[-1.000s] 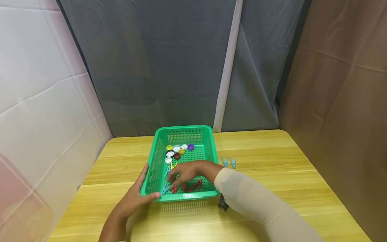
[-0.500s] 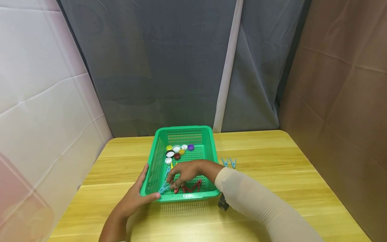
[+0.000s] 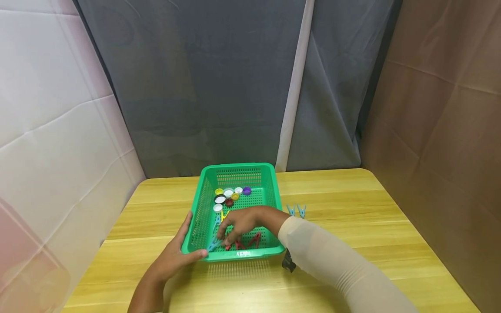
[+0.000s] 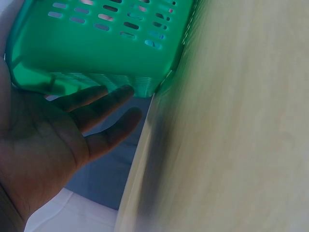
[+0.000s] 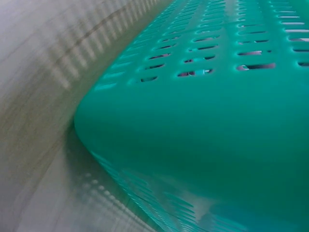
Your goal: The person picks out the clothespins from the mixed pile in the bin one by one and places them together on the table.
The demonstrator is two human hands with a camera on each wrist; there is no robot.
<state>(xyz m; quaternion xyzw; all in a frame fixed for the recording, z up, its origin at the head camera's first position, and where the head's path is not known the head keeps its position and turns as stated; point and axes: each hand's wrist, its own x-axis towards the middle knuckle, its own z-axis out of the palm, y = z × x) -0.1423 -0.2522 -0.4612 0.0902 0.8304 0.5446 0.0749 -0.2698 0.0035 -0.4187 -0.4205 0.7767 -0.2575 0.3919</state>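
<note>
In the head view my left hand (image 3: 176, 252) lies at the near left corner of a green basket (image 3: 277, 200), thumb along the front rim. Its extended fingers reach along the outer side wall, also seen in the left wrist view. My right hand (image 3: 240, 224) reaches down inside, its bent fingers pinching the end of a light blue clothespin (image 3: 213, 246) near that corner. Red clothespins (image 3: 255, 240) lie to the right of the fingertips. Beyond them are a yellow clothespin (image 3: 224, 216) and another blue clothespin (image 3: 217, 221), partly covered by the hand.
Several bottle caps, among them a purple cap (image 3: 246, 191) and a white cap (image 3: 217, 208), lie in the basket's far half. Two blue clothespins (image 3: 296, 211) sit on the wooden table (image 3: 352, 208) to the right. A grey curtain (image 3: 219, 87) hangs behind.
My right fingers have shifted slightly, and the blue clothespin by them has turned and moved a little within the corner. The left hand and basket have barely moved.
</note>
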